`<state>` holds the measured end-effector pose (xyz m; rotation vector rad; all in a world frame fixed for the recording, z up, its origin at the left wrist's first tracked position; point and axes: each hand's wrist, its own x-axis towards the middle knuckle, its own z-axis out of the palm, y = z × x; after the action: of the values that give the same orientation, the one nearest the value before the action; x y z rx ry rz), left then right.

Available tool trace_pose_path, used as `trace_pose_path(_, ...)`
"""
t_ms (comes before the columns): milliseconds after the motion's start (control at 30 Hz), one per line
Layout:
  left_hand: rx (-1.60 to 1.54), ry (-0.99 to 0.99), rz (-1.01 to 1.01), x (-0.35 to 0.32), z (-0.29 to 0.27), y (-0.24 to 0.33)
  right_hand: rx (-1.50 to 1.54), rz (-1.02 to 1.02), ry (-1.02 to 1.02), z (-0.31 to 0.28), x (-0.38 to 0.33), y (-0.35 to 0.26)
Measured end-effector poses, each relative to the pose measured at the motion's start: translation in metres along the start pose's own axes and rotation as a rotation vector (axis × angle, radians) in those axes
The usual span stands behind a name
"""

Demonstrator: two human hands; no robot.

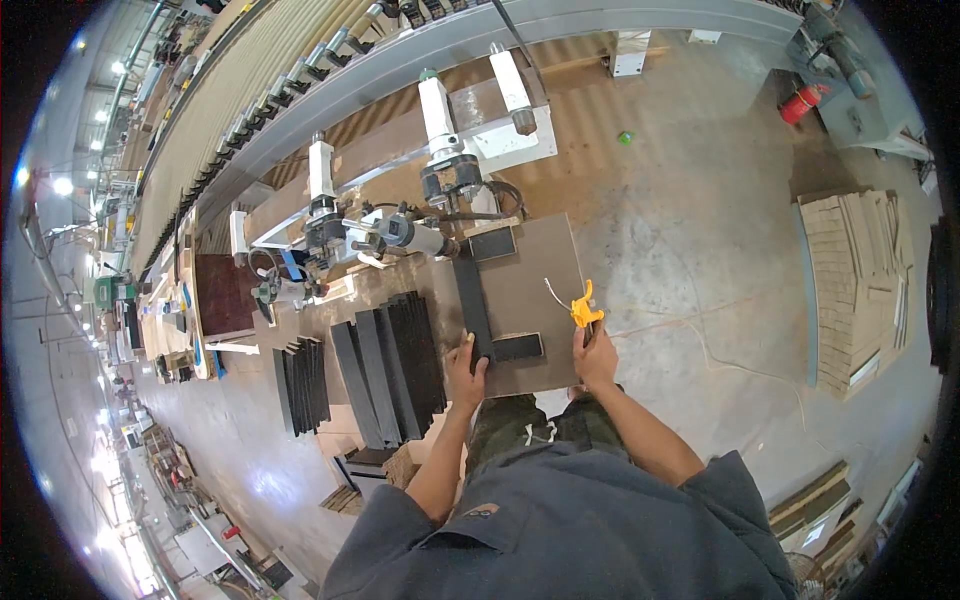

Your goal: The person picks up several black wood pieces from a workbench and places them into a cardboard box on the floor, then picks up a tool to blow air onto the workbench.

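Grey concrete floor (680, 230) spreads under everything, worn and pale toward the right. Across the top runs a long grey conveyor frame (420, 60), and mounted beside it stand white-and-grey drilling heads (440, 150) pointing down at the work area. To the right lies a stack of pale wooden slats (860, 280), well apart from the person. Nearer, a brown work board (535, 290) sits directly in front of the person, serving as the bench surface. Left of it leans a row of dark panels (395, 360), and farther left a second, smaller bundle of dark panels (303, 380) rests on the floor.

On the brown board lies a long dark strip (472, 305) running away from the person, with a short dark block (517, 347) just beside its near end. The left hand (464, 372) presses on the near end of the long strip, fingers laid over its edge, gripping it. The right hand (596, 358) is clenched around the handle of a yellow air gun (584, 310), held at the board's right edge; a thin pale hose (553, 292) curls from the tool over the board.
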<state>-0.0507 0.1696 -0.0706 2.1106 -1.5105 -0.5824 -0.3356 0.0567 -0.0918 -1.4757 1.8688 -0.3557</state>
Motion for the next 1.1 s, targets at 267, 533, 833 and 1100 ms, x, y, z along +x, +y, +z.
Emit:
trace_pose_path(267, 0.252, -0.028, 0.145, 0.008, -0.004, -0.002, -0.030, 0.017, -0.036, -0.004, 0.002, -0.001)
trace_pose_path(533, 0.330, 0.010, 0.164, 0.007, 0.004, -0.014, 0.023, 0.017, 0.006, 0.007, 0.002, -0.001)
trace_pose_path(833, 0.209, -0.054, 0.059, -0.006, 0.020, -0.033, -0.017, 0.077, -0.006, 0.014, 0.002, 0.011)
trace_pose_path(1100, 0.460, -0.050, 0.031, -0.001, 0.029, -0.034, -0.034, 0.102, -0.091, -0.015, 0.001, -0.008)
